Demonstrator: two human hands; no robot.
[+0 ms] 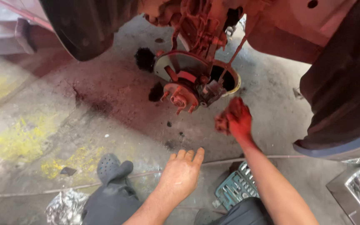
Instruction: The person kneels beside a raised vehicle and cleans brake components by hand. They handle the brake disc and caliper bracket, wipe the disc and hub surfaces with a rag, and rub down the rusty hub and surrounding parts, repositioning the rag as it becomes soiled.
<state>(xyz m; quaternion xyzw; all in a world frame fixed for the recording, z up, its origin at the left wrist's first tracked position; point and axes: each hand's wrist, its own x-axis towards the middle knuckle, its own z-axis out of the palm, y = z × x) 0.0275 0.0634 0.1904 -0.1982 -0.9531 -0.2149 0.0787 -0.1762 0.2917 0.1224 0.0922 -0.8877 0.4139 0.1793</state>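
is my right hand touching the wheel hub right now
Apart. The head view shows bare concrete floor between the right hand, which grips a red rag, and the wheel hub.

Bare forearms, dark trousers, grey perforated clog (pixel 110 166)
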